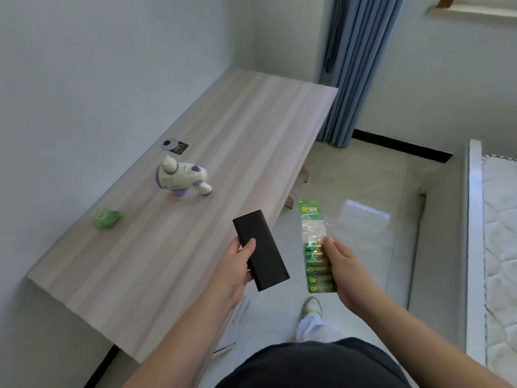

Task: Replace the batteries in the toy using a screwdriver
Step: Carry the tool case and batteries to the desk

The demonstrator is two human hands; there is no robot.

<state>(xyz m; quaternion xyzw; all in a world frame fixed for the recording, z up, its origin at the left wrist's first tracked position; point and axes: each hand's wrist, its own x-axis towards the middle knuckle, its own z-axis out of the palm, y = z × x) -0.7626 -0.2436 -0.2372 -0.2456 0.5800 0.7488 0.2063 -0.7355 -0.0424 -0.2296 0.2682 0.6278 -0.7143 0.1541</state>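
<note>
Left hand (pixel 237 264) grips a black case (pixel 260 250); right hand (pixel 342 271) pinches the battery pack (pixel 316 247). Toy (pixel 181 177) stands untouched on the table (pixel 251 121). All steps remain.

Long pale wood-grain table (pixel 251 130) running from lower left to upper centre of frame, white-and-purple plastic toy (pixel 180 177) at its left-centre, crumpled green wrapper (pixel 107 219) lower left of toy, small black card with round silver piece (pixel 174 146) just above toy near wall

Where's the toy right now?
In the head view the toy stands on the desk near the wall, left of centre, between a green wad and a black card, beyond both hands.
</note>
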